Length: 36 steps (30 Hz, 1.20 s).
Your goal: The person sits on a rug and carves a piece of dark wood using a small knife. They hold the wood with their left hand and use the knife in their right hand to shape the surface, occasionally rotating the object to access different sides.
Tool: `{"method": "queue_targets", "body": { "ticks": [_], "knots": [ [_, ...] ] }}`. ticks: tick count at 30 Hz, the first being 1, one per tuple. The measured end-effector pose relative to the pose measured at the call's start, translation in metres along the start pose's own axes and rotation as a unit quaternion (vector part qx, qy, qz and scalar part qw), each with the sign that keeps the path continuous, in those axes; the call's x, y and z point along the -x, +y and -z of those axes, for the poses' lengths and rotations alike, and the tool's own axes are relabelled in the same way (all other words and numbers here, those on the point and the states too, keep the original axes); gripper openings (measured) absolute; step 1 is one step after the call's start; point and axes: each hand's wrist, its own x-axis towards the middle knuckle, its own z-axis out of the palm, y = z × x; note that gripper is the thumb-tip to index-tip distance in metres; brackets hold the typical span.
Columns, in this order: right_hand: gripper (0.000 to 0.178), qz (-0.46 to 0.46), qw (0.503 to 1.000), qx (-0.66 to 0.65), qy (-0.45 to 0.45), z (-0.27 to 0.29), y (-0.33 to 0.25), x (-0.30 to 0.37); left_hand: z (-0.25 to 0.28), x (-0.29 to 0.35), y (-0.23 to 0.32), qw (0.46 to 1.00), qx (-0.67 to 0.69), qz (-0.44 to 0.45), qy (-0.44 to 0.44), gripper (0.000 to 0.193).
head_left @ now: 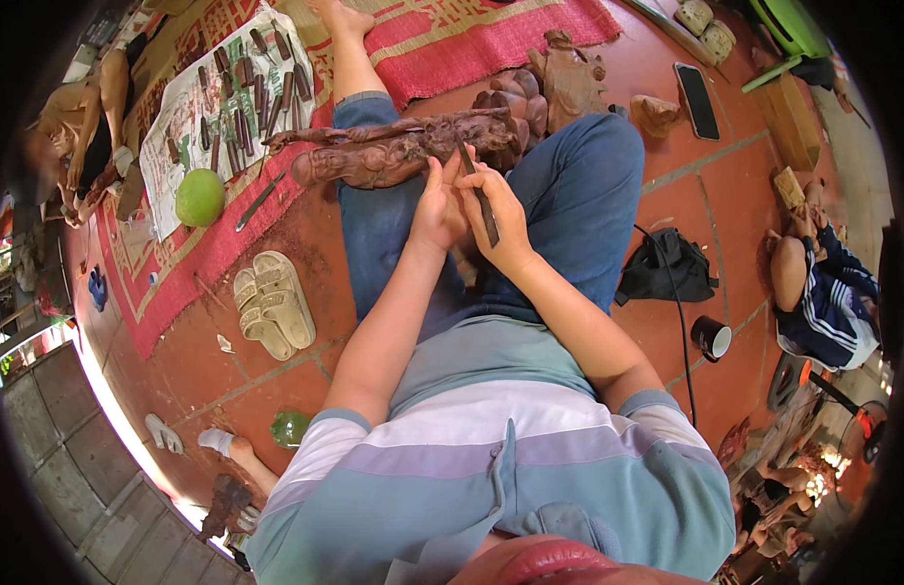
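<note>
A dark reddish carved wooden sculpture [374, 161], long and knobbly, lies across my lap, pointing left. My right hand [500, 214] is closed around a slim dark carving chisel [485, 210], its far end against or close to the carving's near side. Beside it, my left hand [439, 214] has its fingers stretched toward the carving, close to the chisel; some of them are hidden by the right hand. Past the carving's right end stand more carved wood pieces [567, 78]. Several dark-handled chisels [245, 97] lie on a white printed sheet [164, 210] at the far left.
A green round fruit [199, 198] and a loose chisel [261, 201] are on the red mat [179, 302]. Beige sandals [274, 304] lie left. To the right are a phone [697, 100], a black bag [668, 268], a cable and a cup [711, 337]. Other people sit at both sides.
</note>
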Motion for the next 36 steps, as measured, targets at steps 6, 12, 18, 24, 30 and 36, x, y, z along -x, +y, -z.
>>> {"method": "queue_targets", "body": {
  "ticks": [6, 12, 18, 24, 30, 36],
  "knots": [
    [0.016, 0.008, 0.998, 0.05, -0.028, -0.005, -0.006, 0.004, 0.02, -0.013, 0.01, 0.982, 0.165, 0.087, -0.031, 0.047],
    [0.017, -0.005, 0.998, 0.036, -0.051, 0.002, -0.014, 0.005, 0.026, -0.011, 0.009, 0.988, 0.126, 0.073, -0.047, 0.046],
    [0.013, 0.003, 0.996, 0.076, -0.053, 0.002, -0.015, -0.004, -0.005, -0.009, 0.009, 0.995, 0.091, 0.049, 0.008, 0.045],
    [0.007, 0.028, 0.997, 0.06, -0.044, -0.003, -0.023, -0.007, 0.015, -0.008, 0.012, 0.995, 0.07, 0.057, -0.044, 0.04],
    [0.004, 0.01, 0.997, 0.067, -0.044, 0.0, -0.024, -0.011, 0.004, -0.009, 0.013, 0.995, 0.074, 0.065, 0.02, 0.045],
    [0.008, -0.002, 0.998, 0.062, -0.033, 0.003, -0.026, -0.012, -0.013, -0.004, 0.009, 0.998, 0.031, 0.044, 0.009, 0.044]
  ]
}}
